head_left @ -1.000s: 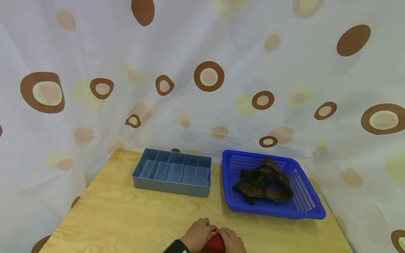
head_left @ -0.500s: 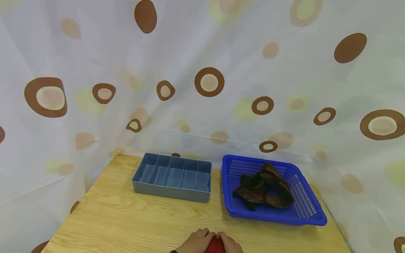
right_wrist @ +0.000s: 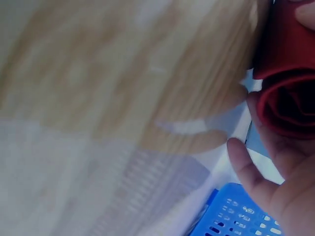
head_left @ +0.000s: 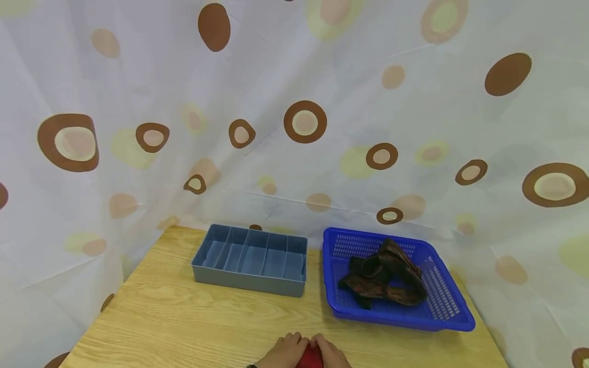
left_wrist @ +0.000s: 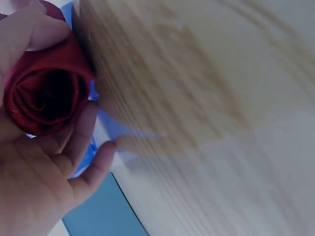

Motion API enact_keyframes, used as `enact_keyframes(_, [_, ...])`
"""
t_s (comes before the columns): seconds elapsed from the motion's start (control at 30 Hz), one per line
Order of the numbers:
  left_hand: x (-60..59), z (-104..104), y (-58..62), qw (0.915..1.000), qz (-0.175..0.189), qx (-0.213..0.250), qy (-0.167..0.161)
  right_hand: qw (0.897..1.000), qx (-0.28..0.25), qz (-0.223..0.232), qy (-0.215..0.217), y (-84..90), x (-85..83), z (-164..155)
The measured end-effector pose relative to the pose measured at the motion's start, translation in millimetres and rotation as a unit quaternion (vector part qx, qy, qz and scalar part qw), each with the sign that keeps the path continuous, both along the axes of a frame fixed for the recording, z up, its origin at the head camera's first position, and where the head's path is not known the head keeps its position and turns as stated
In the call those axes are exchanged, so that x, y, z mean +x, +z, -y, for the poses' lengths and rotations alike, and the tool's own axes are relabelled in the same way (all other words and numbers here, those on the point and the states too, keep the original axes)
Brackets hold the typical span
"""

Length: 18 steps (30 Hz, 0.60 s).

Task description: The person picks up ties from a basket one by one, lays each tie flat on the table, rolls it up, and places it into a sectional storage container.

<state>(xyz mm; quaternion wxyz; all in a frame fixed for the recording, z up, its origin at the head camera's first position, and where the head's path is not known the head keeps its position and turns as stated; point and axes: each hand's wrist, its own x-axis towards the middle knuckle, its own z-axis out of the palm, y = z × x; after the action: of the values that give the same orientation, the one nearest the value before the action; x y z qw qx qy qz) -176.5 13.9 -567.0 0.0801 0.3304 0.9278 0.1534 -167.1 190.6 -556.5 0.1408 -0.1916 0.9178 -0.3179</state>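
At the table's near edge both hands hold a red rolled cloth [head_left: 310, 359] between them. My left hand [head_left: 285, 350] wraps it from the left and my right hand [head_left: 332, 352] from the right. In the left wrist view the red rolled cloth [left_wrist: 47, 93] shows its spiral end, cupped in my left hand [left_wrist: 44, 177]. The right wrist view has the red rolled cloth [right_wrist: 288, 98] lying against the palm and fingers of my right hand [right_wrist: 275, 182]. Much of both hands is cut off by the bottom of the head view.
A grey tray [head_left: 248, 283] with several narrow compartments stands at the back middle of the wooden table [head_left: 184, 327]. To its right a blue perforated basket [head_left: 405, 322] holds dark brown cloth pieces [head_left: 384, 273]. A spotted curtain [head_left: 294, 102] closes off the back and sides.
The head view has tilted up a little, so the hands and the red roll sit lower in the frame. Both hands still hold the roll; the tray and basket have not moved.
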Motion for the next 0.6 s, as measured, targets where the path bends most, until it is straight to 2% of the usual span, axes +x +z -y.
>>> enact_keyframes(0.1, [-1.9, 9, 1.0, 0.9963, 0.040, 0.075, -0.009, 0.999, -0.028, -0.019, 0.004, 2.3, 0.2, 3])
enact_keyframes(0.2, [-2.9, 17, 4.7, 0.9860, 0.081, 0.145, -0.015, 0.997, -0.043, -0.059, 0.005, 7.9, 3.9, 7])
enact_keyframes(0.23, [-3.4, 19, 6.8, 0.9831, 0.084, 0.161, -0.017, 0.996, -0.048, -0.076, 0.006, 10.4, 4.4, 9])
enact_keyframes(0.33, [-6.2, 25, 16.0, 0.9821, 0.049, 0.181, -0.016, 0.992, -0.052, -0.118, 0.006, 21.3, 4.5, 13])
enact_keyframes(0.43, [-10.1, 29, 30.4, 0.9828, -0.011, 0.184, -0.007, 0.986, -0.044, -0.159, 0.000, 35.9, 1.5, 18])
enact_keyframes(0.5, [-14.2, 32, 42.0, 0.9812, -0.033, 0.190, 0.002, 0.982, -0.046, -0.185, -0.008, 46.8, -2.2, 22])
enact_keyframes(0.6, [-22.7, 37, 59.0, 0.9775, -0.048, 0.205, 0.012, 0.971, -0.065, -0.227, -0.020, 62.2, -10.5, 29])
